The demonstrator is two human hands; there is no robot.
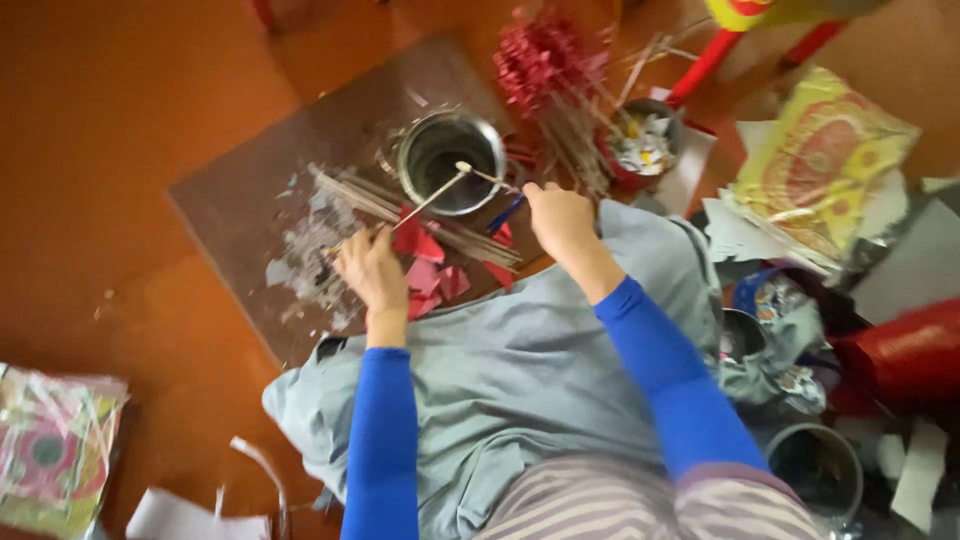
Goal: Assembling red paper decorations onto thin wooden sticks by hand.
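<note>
Stick (432,196) pinched in left hand (368,268), tip over tin (452,160); right hand (560,218) pinching brush (492,178).

Metal pot (452,160) and stick bundle (415,215) crowd the board (240,200)

Glossy orange-brown floor (120,120), daylit

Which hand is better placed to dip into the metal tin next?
Probably the right hand: it sits at the rim of the metal tin, holding a short stick. The left hand is lower on the board, gripping a long stick.
</note>
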